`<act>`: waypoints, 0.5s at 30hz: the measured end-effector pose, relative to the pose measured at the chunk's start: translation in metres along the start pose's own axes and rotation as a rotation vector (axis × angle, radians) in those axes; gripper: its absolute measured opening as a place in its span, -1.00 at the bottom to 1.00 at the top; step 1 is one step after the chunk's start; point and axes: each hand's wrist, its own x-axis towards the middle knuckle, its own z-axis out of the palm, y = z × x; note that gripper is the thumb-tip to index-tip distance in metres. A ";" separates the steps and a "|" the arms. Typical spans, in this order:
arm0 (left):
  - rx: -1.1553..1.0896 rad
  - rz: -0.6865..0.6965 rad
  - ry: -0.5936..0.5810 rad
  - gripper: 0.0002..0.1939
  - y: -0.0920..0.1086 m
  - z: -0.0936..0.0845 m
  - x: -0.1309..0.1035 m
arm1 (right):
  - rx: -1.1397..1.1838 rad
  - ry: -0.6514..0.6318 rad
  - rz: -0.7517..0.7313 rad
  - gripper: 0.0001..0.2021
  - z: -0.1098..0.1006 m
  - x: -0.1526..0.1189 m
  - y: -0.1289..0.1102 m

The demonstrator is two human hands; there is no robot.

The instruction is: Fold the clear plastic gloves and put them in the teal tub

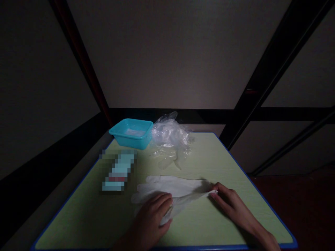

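A thin white glove (172, 186) lies flat on the table, its fingers pointing left and its cuff towards the right. My left hand (157, 211) rests over the lower middle of the glove, its fingers closed on the material near the thumb part. At the cuff end, my right hand (226, 200) pinches the edge of the glove between thumb and fingers, lifting it slightly.
A blue plastic basket (132, 142) with something white inside stands at the back left of the table (214, 160). Beside it lies a crumpled clear plastic bag (171, 132). A pixelated flat object (121, 169) is at the left.
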 end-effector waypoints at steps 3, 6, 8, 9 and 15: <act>-0.168 -0.139 0.014 -0.63 0.000 -0.004 0.012 | 0.046 0.035 0.040 -0.72 0.002 0.009 -0.002; -0.295 -0.403 -0.004 -0.76 -0.008 -0.011 0.028 | 0.030 0.065 0.052 -0.72 0.006 0.020 -0.003; -0.309 -0.502 0.001 -0.78 -0.016 -0.015 0.040 | -0.028 0.103 0.075 -0.73 0.010 0.026 -0.004; -0.319 -0.523 -0.005 -0.78 -0.020 -0.017 0.046 | -0.062 0.127 0.090 -0.74 0.012 0.028 -0.004; -0.428 -0.540 -0.128 -0.76 -0.039 -0.029 0.072 | -0.316 0.230 0.219 -0.80 0.022 0.034 -0.008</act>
